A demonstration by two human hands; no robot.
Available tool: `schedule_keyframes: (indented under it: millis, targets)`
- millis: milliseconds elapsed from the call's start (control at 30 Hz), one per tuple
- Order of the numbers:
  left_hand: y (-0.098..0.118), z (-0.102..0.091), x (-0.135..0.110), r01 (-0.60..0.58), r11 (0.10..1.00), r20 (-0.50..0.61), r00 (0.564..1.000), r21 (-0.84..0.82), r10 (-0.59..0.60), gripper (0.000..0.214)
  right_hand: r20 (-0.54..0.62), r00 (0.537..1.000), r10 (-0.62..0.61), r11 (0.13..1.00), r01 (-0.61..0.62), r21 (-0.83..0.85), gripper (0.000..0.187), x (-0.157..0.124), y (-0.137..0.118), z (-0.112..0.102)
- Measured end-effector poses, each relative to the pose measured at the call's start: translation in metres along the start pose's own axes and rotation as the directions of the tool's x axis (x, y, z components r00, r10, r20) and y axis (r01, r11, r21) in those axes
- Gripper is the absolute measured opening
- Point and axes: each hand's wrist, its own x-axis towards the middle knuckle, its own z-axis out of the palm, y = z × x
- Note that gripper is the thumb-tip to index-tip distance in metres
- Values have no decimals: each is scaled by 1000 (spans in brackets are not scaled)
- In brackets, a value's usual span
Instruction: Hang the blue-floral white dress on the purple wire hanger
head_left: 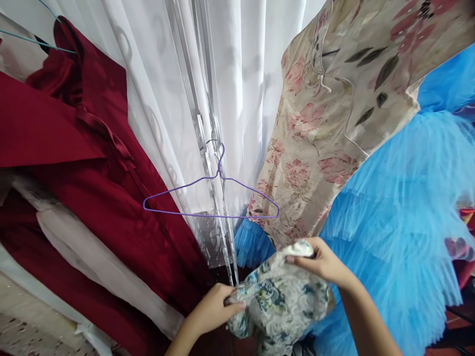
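Observation:
A white garment with a blue-green floral pattern [276, 299] is stretched between my two hands, low in the view. My left hand [217, 307] pinches its left edge. At its upper right edge, the fingers of my right hand [323, 261] close around the cloth. The lower part of the garment runs out of the frame, and its exact kind is hard to make out. Above my hands, a bare purple wire hanger [218, 216] hangs by its hook from a metal stand [208, 118], apart from the cloth.
Dark red garments [122, 198] hang on the left, with a whitish length of cloth [100, 257] among them. A beige floral dress [315, 128] and a ruffled blue tulle dress [389, 222] hang on the right. Behind the stand falls a white curtain [252, 74].

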Motion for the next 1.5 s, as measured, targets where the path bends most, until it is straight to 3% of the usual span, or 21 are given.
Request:
schedule_keyframes:
  millis: [100, 200, 300, 400, 467, 533, 600, 700, 767, 867, 933, 1000, 1033, 1100, 1167, 1300, 1500]
  targets:
    - [10, -29, -10, -75, 997, -186, 979, 28, 79, 40, -142, 979, -145, 989, 145, -6, 33, 40, -14, -35]
    - [31, -49, -23, -168, 986, -343, 927, -13, 154, 39, -205, 946, -252, 965, 260, 16, 29, 90, -28, -51]
    - [53, -58, -35, -228, 973, -470, 864, -45, 180, 40, -122, 958, -260, 952, 276, 131, 29, 137, -41, -43]
    - [63, -68, -44, -231, 971, -593, 791, -59, 152, 39, 24, 979, -201, 938, 185, 292, 32, 167, -52, -23]
    - [61, -82, -50, -203, 979, -666, 734, -25, 135, 35, 115, 979, -165, 921, 111, 375, 34, 174, -58, -11]
    - [50, -104, -54, -143, 988, -692, 707, 64, 147, 28, 163, 976, -144, 899, 60, 434, 37, 173, -63, -5]
    - [31, -134, -58, -55, 974, -660, 727, 221, 191, 22, 168, 978, -123, 881, 30, 472, 43, 169, -66, -6]
    - [0, -187, -60, 59, 875, -583, 767, 481, 269, 18, 177, 980, -94, 881, -1, 473, 48, 166, -70, -11]
    - [-9, -220, -58, 99, 817, -584, 748, 568, 315, 19, 181, 980, -81, 891, -10, 453, 47, 166, -73, -13]
    - [4, -259, -46, 101, 805, -627, 686, 585, 370, 26, 173, 982, -70, 899, -13, 437, 47, 168, -78, -14]
    - [25, -274, -31, 43, 837, -675, 615, 545, 407, 30, 176, 982, -64, 894, -22, 448, 47, 168, -81, -12]
    - [47, -282, -12, -24, 885, -736, 545, 465, 401, 29, 180, 982, -54, 883, -37, 469, 46, 167, -82, -9]
    - [56, -283, -2, -41, 908, -760, 532, 417, 373, 30, 179, 983, -45, 876, -48, 480, 46, 165, -81, -7]
    - [68, -281, 16, -44, 945, -784, 546, 325, 295, 39, 168, 986, -13, 860, -75, 505, 44, 160, -76, -2]
    - [73, -273, 27, -35, 958, -771, 586, 284, 250, 38, 158, 986, 52, 837, -129, 532, 37, 153, -67, 3]
    - [78, -255, 28, -58, 929, -699, 642, 365, 315, 41, 104, 986, 130, 777, -167, 607, 27, 139, -56, 6]
    - [121, -246, 30, 28, 844, -688, 593, 536, 418, 39, 22, 989, 144, 755, -124, 644, 24, 136, -71, -16]
